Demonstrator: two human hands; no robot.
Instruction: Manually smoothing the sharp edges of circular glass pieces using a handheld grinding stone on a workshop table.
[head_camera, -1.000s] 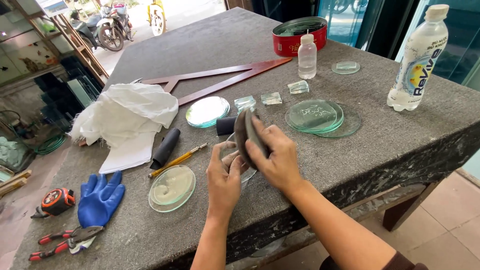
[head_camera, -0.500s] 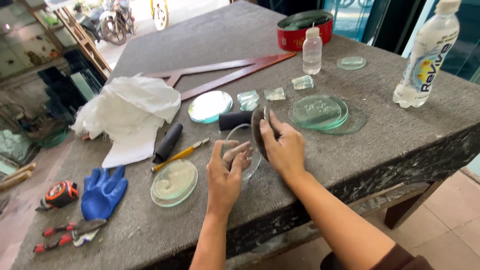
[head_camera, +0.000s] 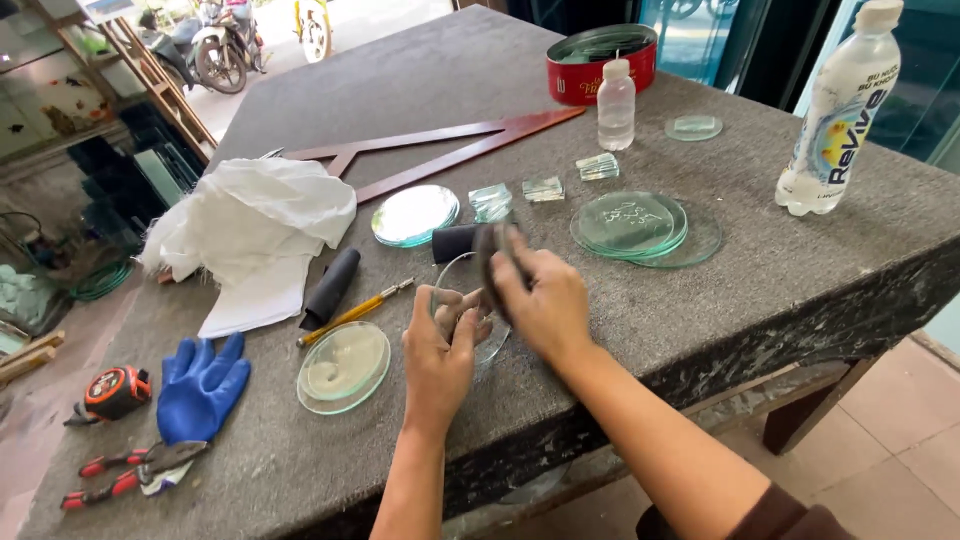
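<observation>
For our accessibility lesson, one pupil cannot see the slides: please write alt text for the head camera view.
A person's left hand steadies a round glass disc on a grey stone table while the right hand presses a dark pad to its edge. Around them lie more glass discs, a white cloth, a blue glove, a tape measure and a plastic bottle.

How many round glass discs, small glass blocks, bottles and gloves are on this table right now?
Round glass discs: 6, counting the disc in the hands, the mirror-like one, the one by the glove, two stacked, one by the tin
Small glass blocks: 3
Bottles: 2
Blue glove: 1
Total: 12
</observation>
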